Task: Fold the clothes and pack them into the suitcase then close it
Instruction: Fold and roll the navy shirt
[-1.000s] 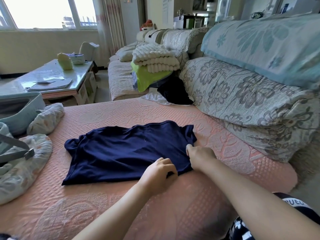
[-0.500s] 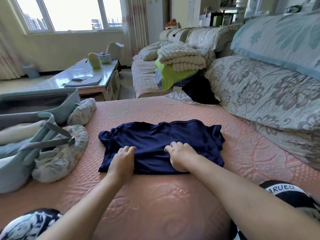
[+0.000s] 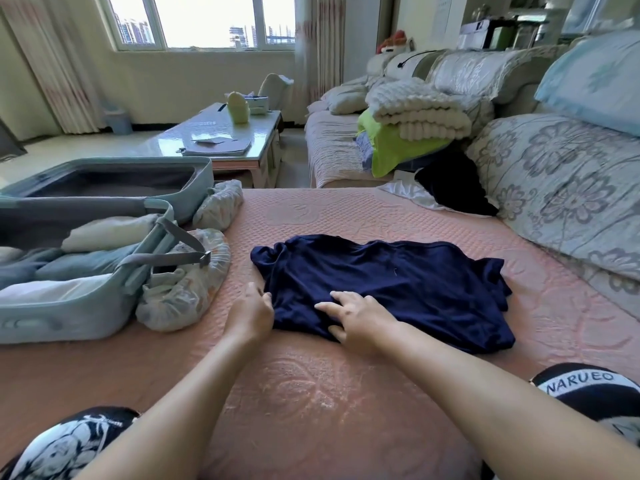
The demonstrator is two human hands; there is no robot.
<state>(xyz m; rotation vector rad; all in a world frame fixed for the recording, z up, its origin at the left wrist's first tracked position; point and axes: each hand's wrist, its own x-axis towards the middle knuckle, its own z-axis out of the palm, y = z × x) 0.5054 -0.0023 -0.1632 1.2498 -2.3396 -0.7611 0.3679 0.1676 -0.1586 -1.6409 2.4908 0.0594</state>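
Navy T-shirt (image 3: 398, 282) lies partly folded and rumpled on the pink quilted sofa cover (image 3: 311, 393), near the open pale-blue suitcase (image 3: 69, 317) to its left. The suitcase already holds folded clothes (image 3: 104, 233) and has 2 floral-wrapped bundles (image 3: 183, 292) against its side. The left hand (image 3: 251, 311) has its fingers curled round the shirt's near left edge, gripping the fabric, while the right hand (image 3: 358, 315) lies flat on the shirt's near part, fingers straight and spread, pressing it down.
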